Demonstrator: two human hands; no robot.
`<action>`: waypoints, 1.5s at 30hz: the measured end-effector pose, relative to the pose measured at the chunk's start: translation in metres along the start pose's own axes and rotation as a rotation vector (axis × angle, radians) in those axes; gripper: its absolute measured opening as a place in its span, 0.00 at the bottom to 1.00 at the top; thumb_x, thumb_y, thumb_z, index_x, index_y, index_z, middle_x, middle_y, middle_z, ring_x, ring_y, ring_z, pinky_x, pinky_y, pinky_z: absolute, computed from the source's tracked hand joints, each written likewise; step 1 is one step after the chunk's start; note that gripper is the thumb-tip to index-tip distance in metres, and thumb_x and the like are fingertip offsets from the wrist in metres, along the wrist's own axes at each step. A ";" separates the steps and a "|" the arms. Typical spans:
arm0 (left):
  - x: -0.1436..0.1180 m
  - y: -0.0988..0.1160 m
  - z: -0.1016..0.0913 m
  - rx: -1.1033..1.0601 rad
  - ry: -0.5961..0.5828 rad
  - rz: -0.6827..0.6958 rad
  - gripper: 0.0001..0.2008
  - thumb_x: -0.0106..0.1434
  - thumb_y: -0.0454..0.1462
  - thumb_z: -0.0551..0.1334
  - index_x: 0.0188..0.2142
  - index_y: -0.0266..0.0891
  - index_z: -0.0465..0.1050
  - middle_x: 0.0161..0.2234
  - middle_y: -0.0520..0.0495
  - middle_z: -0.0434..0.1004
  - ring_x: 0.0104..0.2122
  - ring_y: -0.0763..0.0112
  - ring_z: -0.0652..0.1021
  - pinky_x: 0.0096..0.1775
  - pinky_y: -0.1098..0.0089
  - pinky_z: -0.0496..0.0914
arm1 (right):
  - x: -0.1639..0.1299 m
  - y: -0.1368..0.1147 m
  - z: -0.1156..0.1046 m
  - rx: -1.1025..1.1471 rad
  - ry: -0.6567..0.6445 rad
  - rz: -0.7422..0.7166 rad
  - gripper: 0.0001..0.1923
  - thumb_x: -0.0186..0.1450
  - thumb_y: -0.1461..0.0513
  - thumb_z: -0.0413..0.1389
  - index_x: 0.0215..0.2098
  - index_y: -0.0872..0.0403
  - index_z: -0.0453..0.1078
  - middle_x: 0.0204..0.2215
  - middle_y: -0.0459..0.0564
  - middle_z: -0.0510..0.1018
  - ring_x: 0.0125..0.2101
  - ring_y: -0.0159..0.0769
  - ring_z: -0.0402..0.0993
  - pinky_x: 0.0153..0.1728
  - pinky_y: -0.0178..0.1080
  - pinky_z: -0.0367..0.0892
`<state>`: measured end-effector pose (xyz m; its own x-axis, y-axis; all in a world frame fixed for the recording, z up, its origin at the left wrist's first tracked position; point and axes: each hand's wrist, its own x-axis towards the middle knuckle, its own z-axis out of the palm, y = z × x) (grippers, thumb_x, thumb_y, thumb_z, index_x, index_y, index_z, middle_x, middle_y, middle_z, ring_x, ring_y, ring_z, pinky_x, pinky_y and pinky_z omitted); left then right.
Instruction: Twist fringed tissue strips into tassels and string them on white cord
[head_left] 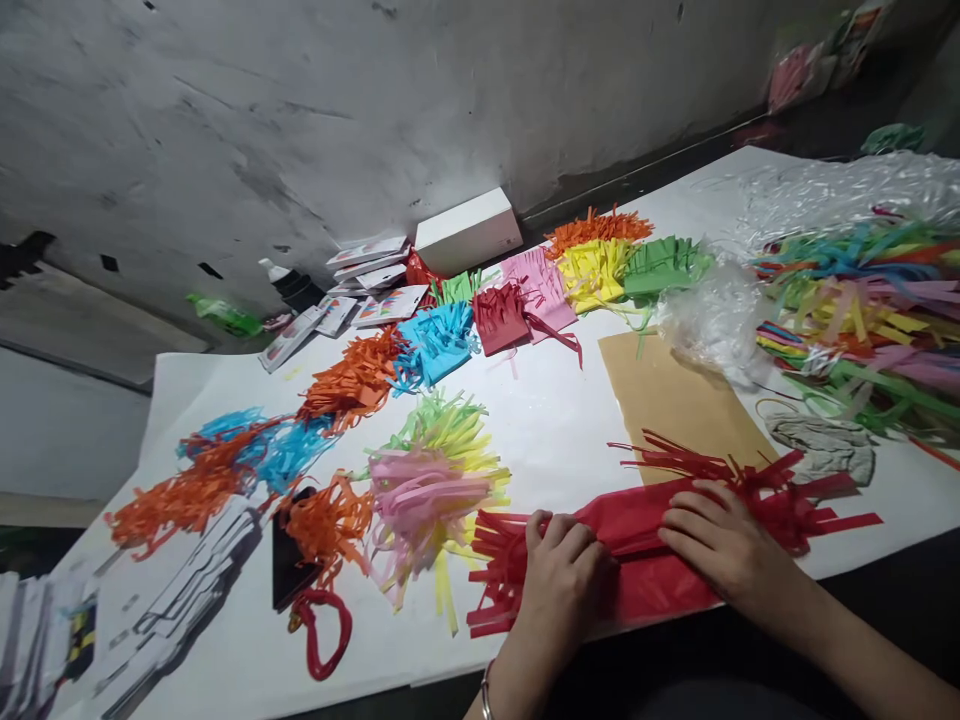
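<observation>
Red paper [637, 560]: keep your left hand [559, 575] and right hand [720, 545] flat, fingers together, pressing evenly on the desk [562, 420].

A rough grey plaster wall [300, 110], scuffed and blotched with dark marks, is rising behind the bench [555, 420]. White sheeting is covering the bench top, and light is falling brightest on its middle. The bench's near edge is dropping into shadow. To the left, a pale ledge [67, 430] is running below the wall.
</observation>
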<state>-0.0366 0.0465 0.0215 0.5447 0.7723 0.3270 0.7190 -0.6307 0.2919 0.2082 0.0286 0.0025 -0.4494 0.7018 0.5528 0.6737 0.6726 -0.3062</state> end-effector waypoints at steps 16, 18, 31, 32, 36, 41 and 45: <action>0.018 0.013 0.007 0.180 -0.106 -0.308 0.04 0.60 0.33 0.68 0.29 0.40 0.74 0.34 0.47 0.78 0.37 0.58 0.75 0.43 0.55 0.64 | 0.020 -0.019 0.010 -0.081 0.003 0.139 0.14 0.71 0.70 0.47 0.39 0.54 0.74 0.38 0.53 0.78 0.44 0.45 0.71 0.58 0.54 0.54; 0.016 0.012 0.004 0.134 -0.068 -0.288 0.04 0.60 0.32 0.68 0.31 0.41 0.74 0.35 0.48 0.78 0.37 0.60 0.75 0.45 0.55 0.64 | 0.022 -0.021 0.015 -0.037 -0.042 0.062 0.17 0.71 0.72 0.45 0.35 0.54 0.73 0.30 0.50 0.76 0.37 0.40 0.70 0.54 0.49 0.57; 0.012 0.006 0.010 -0.029 0.043 -0.015 0.07 0.62 0.30 0.69 0.32 0.43 0.75 0.35 0.53 0.80 0.39 0.67 0.74 0.50 0.59 0.62 | 0.024 -0.016 0.029 0.061 -0.086 0.052 0.20 0.74 0.70 0.42 0.31 0.54 0.70 0.28 0.47 0.72 0.32 0.37 0.65 0.51 0.49 0.57; 0.012 0.005 0.010 -0.048 0.042 -0.035 0.07 0.62 0.30 0.69 0.31 0.42 0.75 0.34 0.53 0.80 0.38 0.67 0.74 0.48 0.60 0.62 | 0.021 -0.012 0.026 0.066 -0.085 0.048 0.20 0.75 0.70 0.41 0.31 0.54 0.70 0.28 0.47 0.72 0.32 0.37 0.66 0.52 0.49 0.57; 0.010 0.003 0.010 -0.100 0.051 -0.085 0.07 0.61 0.32 0.71 0.30 0.43 0.75 0.33 0.53 0.81 0.36 0.67 0.74 0.46 0.59 0.62 | 0.002 0.006 0.003 0.093 -0.063 0.068 0.17 0.75 0.69 0.42 0.38 0.52 0.72 0.35 0.48 0.76 0.39 0.38 0.69 0.57 0.51 0.55; 0.011 0.008 0.006 -0.080 0.004 -0.130 0.06 0.62 0.31 0.69 0.32 0.43 0.75 0.36 0.53 0.81 0.38 0.64 0.74 0.47 0.57 0.62 | -0.008 0.005 -0.010 0.103 0.026 0.165 0.12 0.74 0.67 0.48 0.40 0.52 0.73 0.37 0.48 0.78 0.44 0.40 0.72 0.62 0.54 0.53; 0.020 0.016 0.002 0.003 -0.078 -0.186 0.06 0.62 0.30 0.65 0.31 0.41 0.73 0.35 0.48 0.79 0.38 0.61 0.74 0.46 0.54 0.63 | 0.003 -0.006 -0.003 -0.013 0.069 0.271 0.13 0.73 0.66 0.48 0.34 0.53 0.71 0.35 0.49 0.77 0.42 0.42 0.72 0.60 0.57 0.54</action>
<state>-0.0134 0.0521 0.0306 0.4340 0.8792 0.1966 0.8119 -0.4762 0.3377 0.2048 0.0258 0.0083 -0.2110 0.8379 0.5033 0.7717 0.4589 -0.4403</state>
